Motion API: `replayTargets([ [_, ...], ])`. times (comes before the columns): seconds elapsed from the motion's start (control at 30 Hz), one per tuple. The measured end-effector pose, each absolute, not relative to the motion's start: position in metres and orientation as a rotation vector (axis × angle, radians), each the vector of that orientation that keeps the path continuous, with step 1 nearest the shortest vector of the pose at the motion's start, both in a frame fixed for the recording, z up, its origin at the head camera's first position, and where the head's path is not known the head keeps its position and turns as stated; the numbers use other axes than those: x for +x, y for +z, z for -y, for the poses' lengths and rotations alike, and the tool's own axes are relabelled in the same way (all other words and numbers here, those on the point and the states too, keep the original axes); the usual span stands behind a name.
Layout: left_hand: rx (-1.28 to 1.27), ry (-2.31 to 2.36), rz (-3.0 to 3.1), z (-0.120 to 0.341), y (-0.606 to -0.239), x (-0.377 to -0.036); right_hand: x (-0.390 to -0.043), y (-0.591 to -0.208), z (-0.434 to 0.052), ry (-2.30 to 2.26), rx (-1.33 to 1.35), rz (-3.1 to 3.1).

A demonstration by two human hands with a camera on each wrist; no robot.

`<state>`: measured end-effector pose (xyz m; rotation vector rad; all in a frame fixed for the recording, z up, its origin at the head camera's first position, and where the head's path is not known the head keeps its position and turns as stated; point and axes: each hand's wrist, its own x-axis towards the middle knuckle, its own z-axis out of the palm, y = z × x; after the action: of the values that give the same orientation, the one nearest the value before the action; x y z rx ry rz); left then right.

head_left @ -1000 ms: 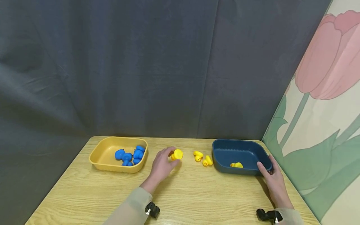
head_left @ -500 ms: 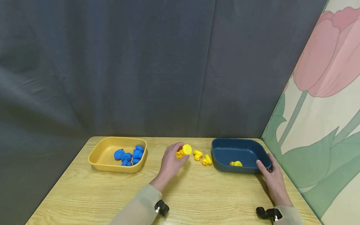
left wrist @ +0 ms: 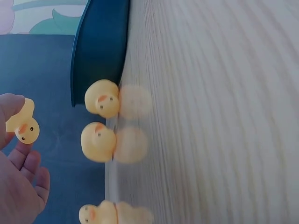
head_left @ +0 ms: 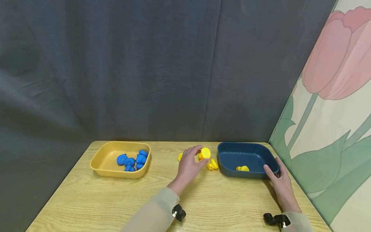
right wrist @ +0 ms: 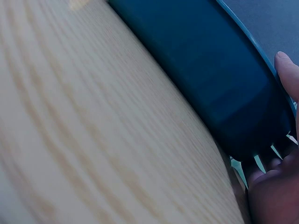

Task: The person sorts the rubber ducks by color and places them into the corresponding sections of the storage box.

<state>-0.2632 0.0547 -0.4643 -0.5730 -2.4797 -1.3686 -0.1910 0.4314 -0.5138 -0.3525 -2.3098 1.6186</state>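
Observation:
My left hand (head_left: 189, 162) pinches a yellow toy duck (head_left: 205, 154) above the table, left of the dark blue bin (head_left: 224, 172). In the left wrist view the held duck (left wrist: 28, 128) hangs with its face showing between thumb and fingers. Three ducks stand on the table there: one duck (left wrist: 103, 99) by the bin, a second duck (left wrist: 98, 142) beside it, and another duck (left wrist: 98, 213) farther off. My right hand (head_left: 282, 187) grips the bin's right end, thumb at the rim and fingers against the outer wall (right wrist: 224, 93). Inside the bin lies one yellow duck (head_left: 242, 168).
A yellow bin (head_left: 98, 170) stands at the left of the wooden table (head_left: 220, 206), with several blue toys (head_left: 129, 162) in it. Behind the table hangs a dark curtain (head_left: 145, 80). A wall with a flower print (head_left: 327, 129) borders the right side.
My left hand has moved right with the held duck, toward the blue bin. A duck left on the table now shows to the left of that hand. My right hand keeps its grip.

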Motion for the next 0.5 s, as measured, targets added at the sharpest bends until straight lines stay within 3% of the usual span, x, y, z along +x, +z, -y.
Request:
replayTargets([
  [0.5,-0.624,-1.38,2.516,-0.1,-0.46,-0.255,-0.19,-0.514,-0.432,1.625,-0.362,2.312],
])
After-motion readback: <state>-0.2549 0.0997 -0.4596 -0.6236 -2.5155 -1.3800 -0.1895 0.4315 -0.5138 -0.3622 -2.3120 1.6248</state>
